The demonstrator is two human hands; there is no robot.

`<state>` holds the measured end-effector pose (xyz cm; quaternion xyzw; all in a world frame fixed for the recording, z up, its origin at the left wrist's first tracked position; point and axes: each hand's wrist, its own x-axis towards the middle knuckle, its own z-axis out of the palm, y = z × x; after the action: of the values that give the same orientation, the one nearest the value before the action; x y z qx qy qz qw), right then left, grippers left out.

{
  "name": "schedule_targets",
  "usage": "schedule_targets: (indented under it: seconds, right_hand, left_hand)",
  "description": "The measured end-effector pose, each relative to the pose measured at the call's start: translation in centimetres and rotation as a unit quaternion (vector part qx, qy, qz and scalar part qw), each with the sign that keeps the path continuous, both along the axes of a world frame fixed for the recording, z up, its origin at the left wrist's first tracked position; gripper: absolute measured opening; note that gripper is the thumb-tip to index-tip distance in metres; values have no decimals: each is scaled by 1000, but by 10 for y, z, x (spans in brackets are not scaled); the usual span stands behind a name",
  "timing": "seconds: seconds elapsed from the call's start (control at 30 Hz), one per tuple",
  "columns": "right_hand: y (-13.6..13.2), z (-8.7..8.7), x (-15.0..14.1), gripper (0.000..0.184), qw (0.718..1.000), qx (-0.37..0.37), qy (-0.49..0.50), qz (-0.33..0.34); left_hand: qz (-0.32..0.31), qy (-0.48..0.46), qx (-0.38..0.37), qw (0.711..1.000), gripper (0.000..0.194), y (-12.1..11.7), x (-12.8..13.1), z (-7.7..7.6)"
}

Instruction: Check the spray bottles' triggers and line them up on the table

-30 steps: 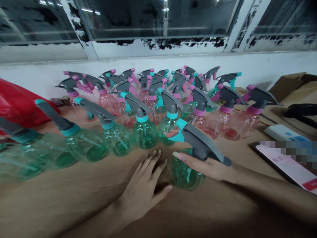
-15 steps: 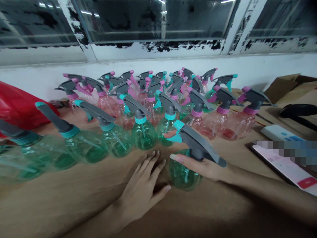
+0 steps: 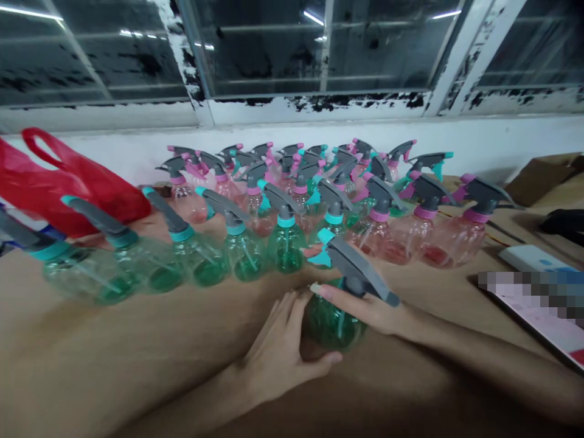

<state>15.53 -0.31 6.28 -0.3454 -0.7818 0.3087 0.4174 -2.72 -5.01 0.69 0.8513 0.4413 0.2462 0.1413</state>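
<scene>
A green see-through spray bottle point(image 3: 335, 325) with a grey and teal trigger head stands on the table in front of me. My right hand point(image 3: 365, 307) is closed around its neck and shoulder, below the grey lever, with the thumb along the near side. My left hand point(image 3: 283, 347) cups the bottle's left side, its fingers at the far side and thumb along the lower front; some fingertips are hidden. To the left and behind runs a row of similar green spray bottles point(image 3: 246, 261). Pink spray bottles point(image 3: 406, 240) stand behind and to the right.
A red plastic bag point(image 3: 86, 182) lies at the far left. On the right are a phone point(image 3: 524, 310), partly blurred out, a white box point(image 3: 529, 258), a black object point(image 3: 563, 226) and an open cardboard box point(image 3: 542, 179). A white wall with windows point(image 3: 314, 55) closes off the back.
My left hand has moved right, from lying flat beside the green spray bottle to curving round it. My right hand keeps its hold. The view has turned slightly left, showing more of the red bag.
</scene>
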Motion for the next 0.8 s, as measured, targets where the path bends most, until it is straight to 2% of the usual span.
schedule_targets:
  seconds: [0.1, 0.2, 0.3, 0.43, 0.57, 0.7, 0.77, 0.8]
  right_hand:
    - [-4, 1, -20, 39, 998, -17, 42, 40]
    - [-12, 5, -49, 39, 993, -4, 73, 88]
    - [-24, 9, -84, 43, 991, 8, 73, 110]
    - [-37, 9, -131, 45, 984, 21, 77, 157]
    - [-41, 9, -170, 47, 971, 43, 84, 218]
    - [-43, 20, -198, 51, 958, 69, 21, 276]
    - [-42, 29, -206, 64, 950, 76, -35, 301]
    - [-41, 34, -209, 72, 946, 74, -64, 309]
  left_hand:
    - [32, -18, -8, 999, 74, -12, -12, 7]
    - [63, -39, -8, 997, 73, -28, -29, 14]
    - [88, -49, 15, 995, 67, -45, -48, 20]
    - [157, -71, 44, 984, 53, -65, -73, 27]
    - [212, -66, 81, 972, 58, -84, -102, 33]
    - [250, -47, 82, 963, 52, -100, -139, 32]
    - [250, -36, 89, 964, 47, -105, -158, 30]
    - [247, -41, 98, 963, 52, -108, -168, 30]
